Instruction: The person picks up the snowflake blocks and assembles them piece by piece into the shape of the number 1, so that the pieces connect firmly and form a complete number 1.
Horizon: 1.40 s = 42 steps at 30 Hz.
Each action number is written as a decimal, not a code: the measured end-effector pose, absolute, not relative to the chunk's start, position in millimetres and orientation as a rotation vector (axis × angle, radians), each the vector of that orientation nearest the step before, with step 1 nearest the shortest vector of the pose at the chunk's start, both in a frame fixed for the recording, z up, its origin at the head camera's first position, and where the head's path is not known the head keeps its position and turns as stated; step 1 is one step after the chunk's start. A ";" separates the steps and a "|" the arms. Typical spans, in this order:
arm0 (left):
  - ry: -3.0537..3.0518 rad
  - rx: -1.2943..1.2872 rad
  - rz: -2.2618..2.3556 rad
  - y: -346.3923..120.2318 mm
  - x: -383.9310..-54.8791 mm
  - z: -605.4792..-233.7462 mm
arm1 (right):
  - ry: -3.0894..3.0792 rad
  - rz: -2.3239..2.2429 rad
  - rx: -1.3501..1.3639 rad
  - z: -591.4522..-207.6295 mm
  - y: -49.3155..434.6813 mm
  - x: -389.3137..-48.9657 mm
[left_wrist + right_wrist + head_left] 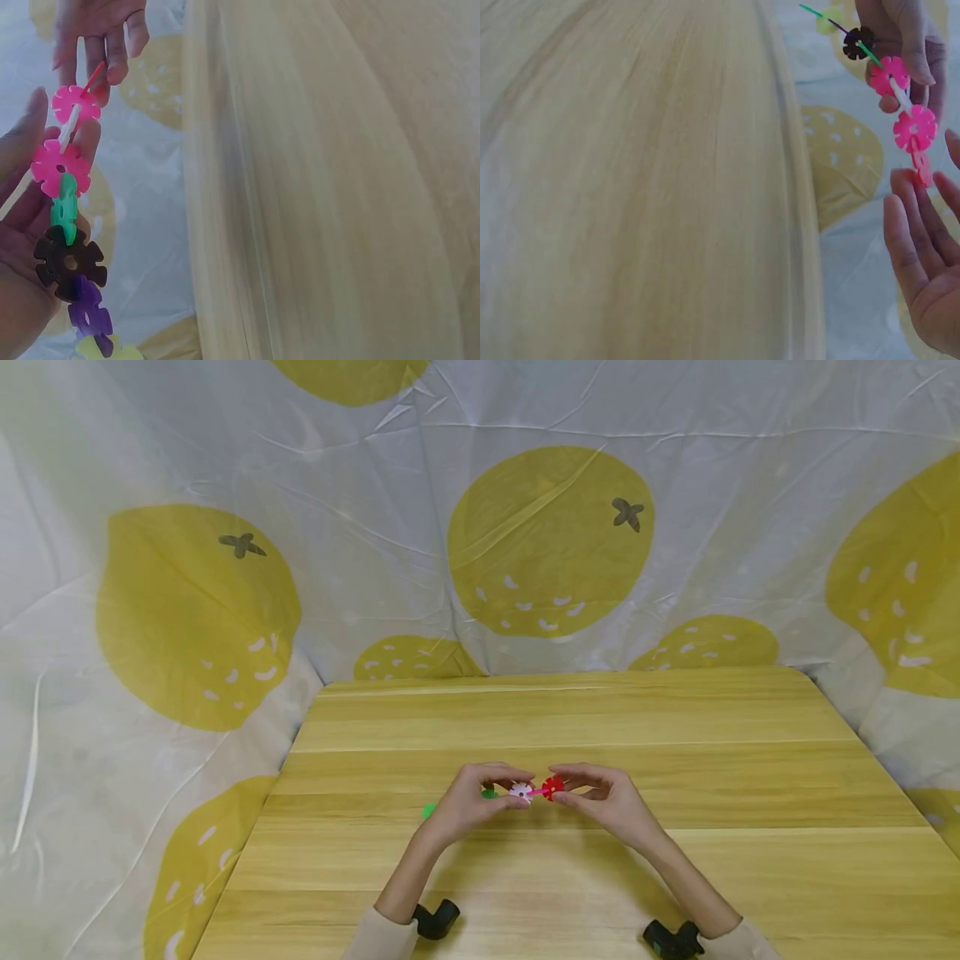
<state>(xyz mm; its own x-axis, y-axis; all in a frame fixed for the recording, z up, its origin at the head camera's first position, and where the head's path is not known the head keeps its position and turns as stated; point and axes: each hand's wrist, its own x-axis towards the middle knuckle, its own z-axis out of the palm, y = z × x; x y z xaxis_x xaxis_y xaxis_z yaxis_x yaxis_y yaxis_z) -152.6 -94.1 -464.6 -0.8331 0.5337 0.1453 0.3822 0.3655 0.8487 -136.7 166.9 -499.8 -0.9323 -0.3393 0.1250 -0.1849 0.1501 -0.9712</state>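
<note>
A chain of slotted, flower-shaped plastic discs runs between the two hands above the table. My left hand [468, 802] holds it near a white disc [521, 792], thumb below and fingers above. At the other end my right hand [611, 797] pinches a red disc [553, 788], joined to a pink disc [915, 127]. In the left wrist view the chain continues along the left palm with another pink disc [46, 166], a green disc [64, 211], a dark brown disc [88, 264], a purple disc [90, 311] and a pale yellow disc [124, 352].
Below the hands lies a wood-grain table [675, 727], its rounded far corners meeting a white cloth [360, 552] printed with yellow fruit. Each wrist wears a black camera mount, one at the left wrist [437, 919] and one at the right [672, 939].
</note>
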 end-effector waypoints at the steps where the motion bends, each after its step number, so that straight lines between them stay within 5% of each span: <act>1: 2.476 0.851 1.459 -93.7 -152.5 -464.6 | 2.287 -1.894 -0.518 -499.8 166.1 -136.6; 42: 2.496 0.952 1.456 -102.1 -156.0 -465.0 | 2.342 -2.099 -0.357 -504.3 151.8 -133.2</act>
